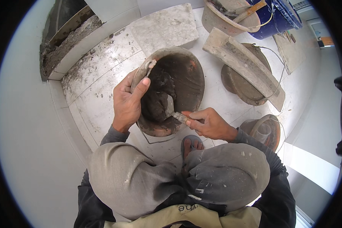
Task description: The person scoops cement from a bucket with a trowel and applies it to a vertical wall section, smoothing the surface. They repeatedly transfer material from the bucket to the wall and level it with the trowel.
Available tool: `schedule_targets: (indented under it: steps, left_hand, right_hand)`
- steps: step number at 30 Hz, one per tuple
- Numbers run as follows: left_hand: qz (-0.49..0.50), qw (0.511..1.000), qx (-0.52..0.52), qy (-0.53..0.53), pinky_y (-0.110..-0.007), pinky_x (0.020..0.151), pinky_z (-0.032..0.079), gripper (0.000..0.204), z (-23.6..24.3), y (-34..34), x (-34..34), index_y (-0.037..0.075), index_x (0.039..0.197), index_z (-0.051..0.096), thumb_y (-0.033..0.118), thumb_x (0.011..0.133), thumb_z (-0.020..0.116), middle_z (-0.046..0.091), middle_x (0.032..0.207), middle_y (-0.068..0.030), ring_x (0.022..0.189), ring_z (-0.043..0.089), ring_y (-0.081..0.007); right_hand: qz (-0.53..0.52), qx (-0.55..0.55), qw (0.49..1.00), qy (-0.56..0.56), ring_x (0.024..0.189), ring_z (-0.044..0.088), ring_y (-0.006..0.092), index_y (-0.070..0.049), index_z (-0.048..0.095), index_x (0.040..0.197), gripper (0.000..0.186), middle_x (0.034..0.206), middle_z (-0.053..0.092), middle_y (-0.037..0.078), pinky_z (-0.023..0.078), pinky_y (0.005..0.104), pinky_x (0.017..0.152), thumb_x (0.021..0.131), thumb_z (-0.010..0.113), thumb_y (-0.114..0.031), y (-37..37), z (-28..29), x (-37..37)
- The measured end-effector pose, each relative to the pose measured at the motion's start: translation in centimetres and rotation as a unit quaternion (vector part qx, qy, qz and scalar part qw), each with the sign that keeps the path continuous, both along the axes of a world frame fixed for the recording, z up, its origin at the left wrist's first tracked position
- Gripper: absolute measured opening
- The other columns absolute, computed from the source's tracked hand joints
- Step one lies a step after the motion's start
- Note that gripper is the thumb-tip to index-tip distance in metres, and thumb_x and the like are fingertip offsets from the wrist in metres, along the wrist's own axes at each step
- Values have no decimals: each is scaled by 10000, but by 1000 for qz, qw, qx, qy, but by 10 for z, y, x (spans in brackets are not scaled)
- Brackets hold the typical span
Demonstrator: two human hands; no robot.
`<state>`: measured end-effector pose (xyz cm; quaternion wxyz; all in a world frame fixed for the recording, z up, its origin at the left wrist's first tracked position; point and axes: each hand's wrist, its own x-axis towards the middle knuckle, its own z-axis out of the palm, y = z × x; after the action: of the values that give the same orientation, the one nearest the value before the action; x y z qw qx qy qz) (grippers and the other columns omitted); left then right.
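White tiled floor point(216, 91) under me, grey debris point(90, 62) scattered at left. On it: my sandalled foot point(188, 146), mortar bucket point(193, 64) before me, pale block point(163, 28) beyond, stained pail point(216, 19) beside blue bucket point(283, 22), round basin point(235, 84), small bucket point(274, 133) at right.

A single wide fisheye view looks steeply down from the person's head, past dusty grey cloth trousers point(117, 173), onto a nearby round, smeared brown bucket point(194, 78) on white-tiled floor point(98, 85).
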<state>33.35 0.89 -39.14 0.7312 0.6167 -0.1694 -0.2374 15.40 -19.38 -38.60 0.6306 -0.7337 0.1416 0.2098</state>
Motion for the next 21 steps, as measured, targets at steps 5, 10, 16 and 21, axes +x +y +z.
schedule_targets:
  steps: [5,10,16,21]
  left_hand:
    - [42,999,12,14,-265,965,449,442,-1,9,5,-70,1327,597,217,998,670,679,1157,-67,1049,591,-113]
    - [58,998,34,-4,-259,958,436,459,0,7,6,-67,1328,596,232,991,684,672,1134,-43,1026,577,-104]
    - [38,998,45,-4,-262,978,434,454,-1,7,4,-67,1334,592,216,990,684,670,1169,-54,1059,583,-113]
    - [36,998,48,-16,-268,998,425,452,1,5,6,-62,1330,594,224,991,679,667,1195,-65,1092,583,-118]
  right_hand:
    - [95,-343,897,-263,715,635,219,-37,670,1265,353,933,687,121,513,312,634,914,658,-59,-7,-1,-9]
    - [160,-532,764,-327,753,606,240,-111,588,1363,538,1008,657,94,506,351,624,839,705,-77,-12,-4,-20]
    - [156,-511,794,-292,806,638,218,-138,583,1395,501,1021,671,93,543,322,654,900,659,-125,-19,5,-35]
    - [64,-470,819,-323,766,636,223,-130,632,1353,461,990,666,82,544,334,630,900,703,-178,-14,11,-30]
